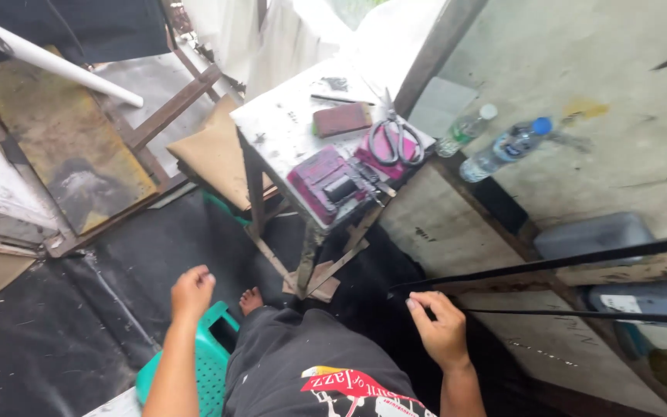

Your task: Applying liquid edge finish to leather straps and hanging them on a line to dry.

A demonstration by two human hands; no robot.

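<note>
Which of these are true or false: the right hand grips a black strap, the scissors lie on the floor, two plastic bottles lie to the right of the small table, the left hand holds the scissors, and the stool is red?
1. The right hand grips a black strap. True.
2. The scissors lie on the floor. False: they rest on the small table.
3. Two plastic bottles lie to the right of the small table. True.
4. The left hand holds the scissors. False: it is closed in a loose fist, well apart from them.
5. The stool is red. False: it is green.
</note>
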